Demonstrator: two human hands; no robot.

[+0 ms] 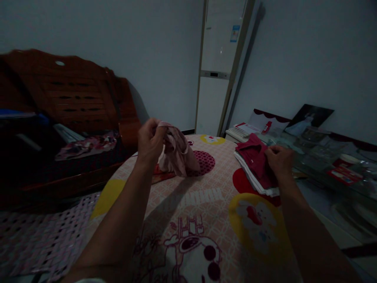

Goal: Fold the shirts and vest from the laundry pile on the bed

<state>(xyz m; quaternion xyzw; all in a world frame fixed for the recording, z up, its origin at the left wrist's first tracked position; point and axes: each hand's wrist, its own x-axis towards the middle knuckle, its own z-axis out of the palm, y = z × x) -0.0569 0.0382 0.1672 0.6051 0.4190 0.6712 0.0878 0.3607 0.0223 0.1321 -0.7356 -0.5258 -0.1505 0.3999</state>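
Note:
My left hand (150, 139) is closed on a crumpled pale pink garment (179, 155), lifted by one end. Its lower folds hang down to the tabletop. Under it, a patch of red-orange cloth (161, 175) shows in part. On the right, my right hand (279, 159) has its fingers curled and pinched at the edge of a folded dark red shirt (255, 157). That shirt lies on top of folded white cloth (256, 182), the two making a neat stack. The exact grip of the right fingertips is partly hidden.
A patterned tablecloth (191, 204) covers the round table. At left stands a wooden bench (76, 94) with cloth on its seat. A tall white air conditioner (216, 98) is behind. At right, a glass-topped cabinet (312, 157) holds papers, a photo (308, 120) and small items.

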